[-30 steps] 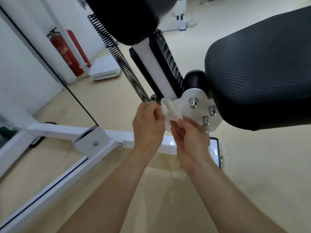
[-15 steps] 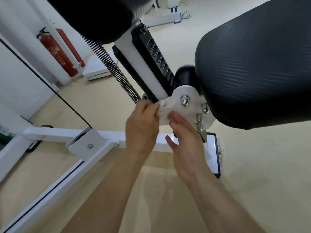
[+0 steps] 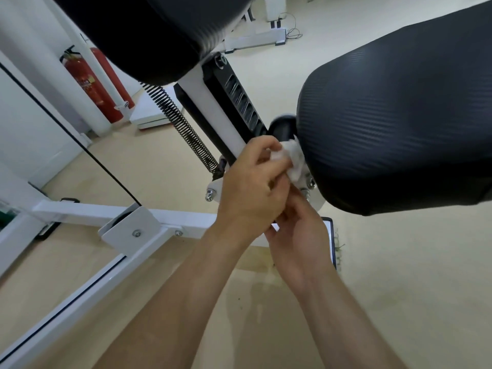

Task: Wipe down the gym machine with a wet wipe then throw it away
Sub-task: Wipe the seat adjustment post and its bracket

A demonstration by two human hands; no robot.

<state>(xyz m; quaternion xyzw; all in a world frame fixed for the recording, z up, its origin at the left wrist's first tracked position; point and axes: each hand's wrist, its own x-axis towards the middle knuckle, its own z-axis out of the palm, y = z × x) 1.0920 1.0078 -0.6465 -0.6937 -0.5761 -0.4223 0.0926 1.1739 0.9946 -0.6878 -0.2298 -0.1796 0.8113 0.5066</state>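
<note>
The gym machine (image 3: 213,113) fills the upper view. Its big black seat pad (image 3: 399,123) is at the right and a second black pad (image 3: 149,30) is at the top left. A white floor frame (image 3: 80,211) lies below, with a coiled spring (image 3: 181,129) slanting down beside the post. A red fire extinguisher (image 3: 82,75) stands by the wall.

The left hand (image 3: 250,187) curls its fingers round a crumpled white wipe (image 3: 292,158) and presses it against the metal just under the seat pad's edge. The right hand (image 3: 300,235) sits just below, its fingertips hidden behind the left, so its grip cannot be told.
</note>
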